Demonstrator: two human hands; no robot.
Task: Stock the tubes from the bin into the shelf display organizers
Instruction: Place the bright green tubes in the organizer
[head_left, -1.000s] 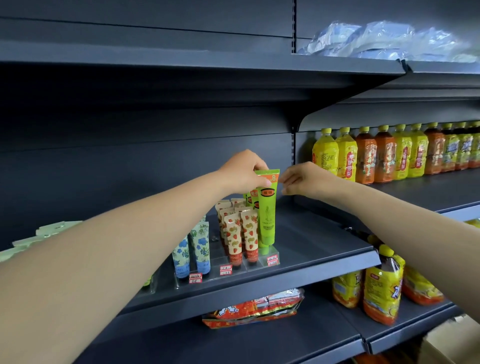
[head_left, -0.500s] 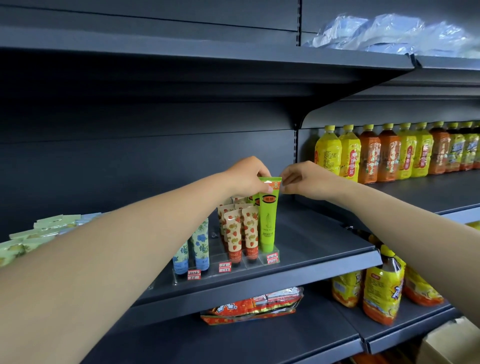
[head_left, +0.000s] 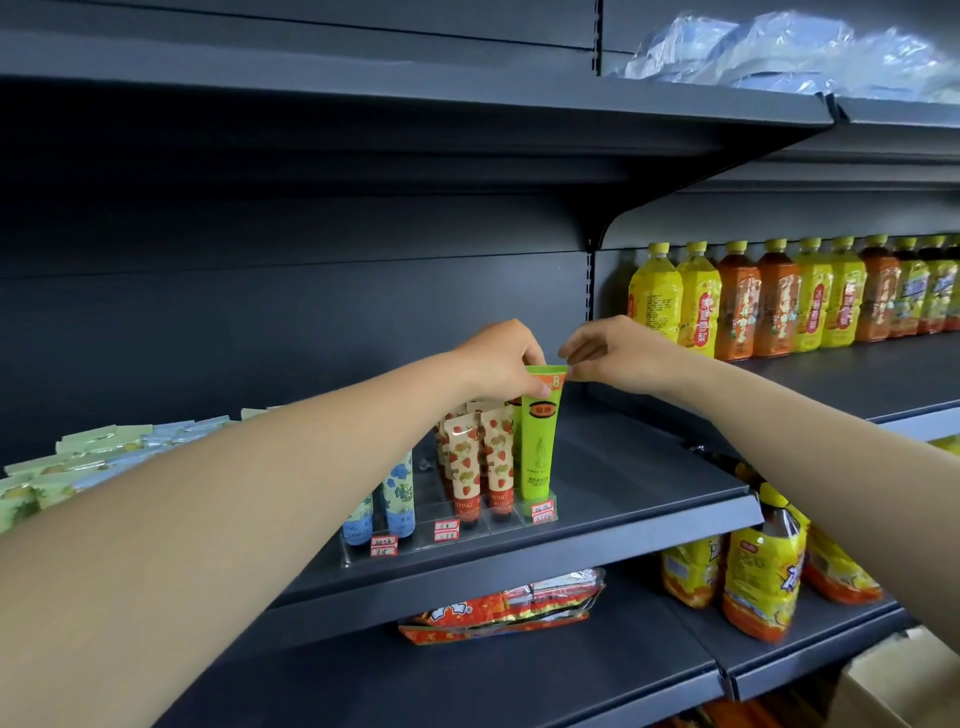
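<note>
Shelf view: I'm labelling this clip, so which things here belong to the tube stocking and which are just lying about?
In the job:
green tube, pinched at its top by left hand and right hand
strawberry tubes
blue flower tubes
clear organizer

Lying about:
drink bottles
snack packet
sachets
plastic wrap

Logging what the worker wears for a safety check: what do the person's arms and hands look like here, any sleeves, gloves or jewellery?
Both forearms are bare with no sleeves in view. The left hand and right hand wear no gloves, rings or watch.
</note>
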